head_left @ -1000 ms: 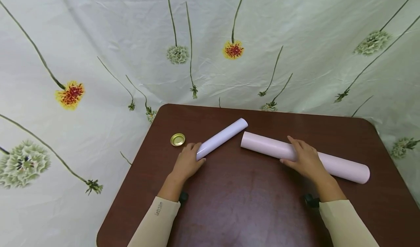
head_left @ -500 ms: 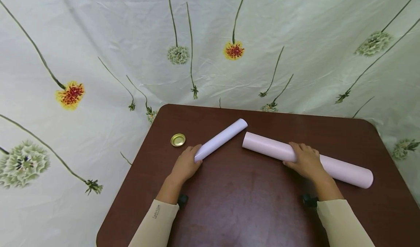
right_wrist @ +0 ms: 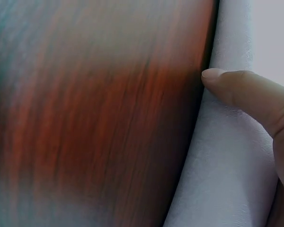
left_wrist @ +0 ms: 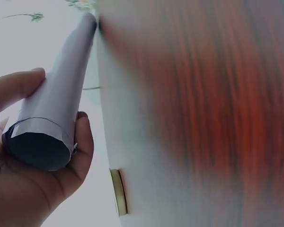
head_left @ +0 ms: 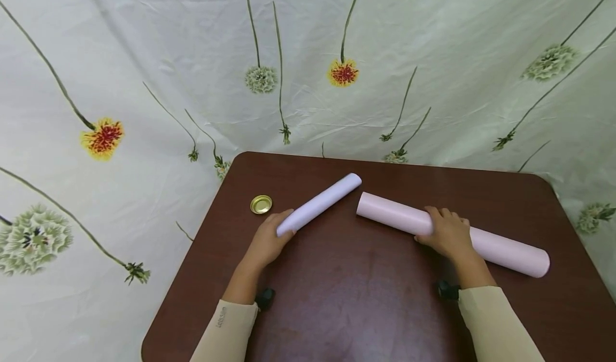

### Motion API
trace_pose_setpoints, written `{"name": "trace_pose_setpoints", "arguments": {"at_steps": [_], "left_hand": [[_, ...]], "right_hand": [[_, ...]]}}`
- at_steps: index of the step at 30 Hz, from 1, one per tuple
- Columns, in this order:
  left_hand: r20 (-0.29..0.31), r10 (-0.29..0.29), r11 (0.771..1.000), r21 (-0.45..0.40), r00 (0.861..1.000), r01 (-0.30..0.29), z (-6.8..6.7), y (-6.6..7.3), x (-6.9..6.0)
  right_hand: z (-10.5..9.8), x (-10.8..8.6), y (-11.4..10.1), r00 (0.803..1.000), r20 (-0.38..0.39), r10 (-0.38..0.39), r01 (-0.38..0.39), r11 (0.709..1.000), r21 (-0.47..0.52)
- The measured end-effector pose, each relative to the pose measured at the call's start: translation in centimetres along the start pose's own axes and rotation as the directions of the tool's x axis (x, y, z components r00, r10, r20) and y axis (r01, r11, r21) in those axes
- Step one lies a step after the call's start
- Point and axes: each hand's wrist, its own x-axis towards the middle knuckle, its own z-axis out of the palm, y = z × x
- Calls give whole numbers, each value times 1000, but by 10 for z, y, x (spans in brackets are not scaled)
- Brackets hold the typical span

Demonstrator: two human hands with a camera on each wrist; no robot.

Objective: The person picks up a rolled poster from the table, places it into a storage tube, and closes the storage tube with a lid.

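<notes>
My left hand [head_left: 267,243] grips the near end of a slim pale-lavender tube [head_left: 320,204], which slants away to the right. In the left wrist view, the fingers and thumb curl round the tube [left_wrist: 61,80], whose hollow end shows dark, with a thin line around it. My right hand [head_left: 447,233] holds a thicker, longer pale-pink roll [head_left: 510,249] at about its middle, fingers over the top and thumb on the near side. In the right wrist view, the thumb [right_wrist: 246,92] presses the roll's textured surface [right_wrist: 227,156]; the other fingers are hidden there.
A small round gold lid [head_left: 261,205] lies on the dark brown table [head_left: 351,298], just beyond my left hand. A white cloth [head_left: 202,57] with printed flowers hangs behind and left of the table. Dark devices [head_left: 448,290] sit under both wrists.
My left hand has drawn slightly left and nearer with the slim tube. My right fingers have curled more closely over the pink roll, which has shifted slightly right.
</notes>
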Motion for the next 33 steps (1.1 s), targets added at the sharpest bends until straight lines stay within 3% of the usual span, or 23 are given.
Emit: {"name": "trace_pose_setpoints", "arguments": {"at_steps": [4,9,15,26,29,33], "left_hand": [[27,-34,997,-73,999,36,-2,1,-1],[22,-58,987,-146,998,60,-2,2,0],[11,-118,953,-280,993,116,-4,-6,1],[-13,-135,917,-381,991,120,-7,-9,0],[-1,-141,907,-400,990,129,-10,-3,-2],[13,-138,900,-416,990,131,-24,17,-8]], "right_hand": [[0,1,2,1000,15,13,-12,1000,-28],[2,0,6,1000,-26,5,-6,999,-34],[7,-2,5,997,-81,-15,11,999,-41],[16,-7,4,986,-165,-25,20,999,-32],[17,-8,6,983,-179,-32,26,999,-38],[15,-9,8,977,-209,-41,35,999,-35]]}}
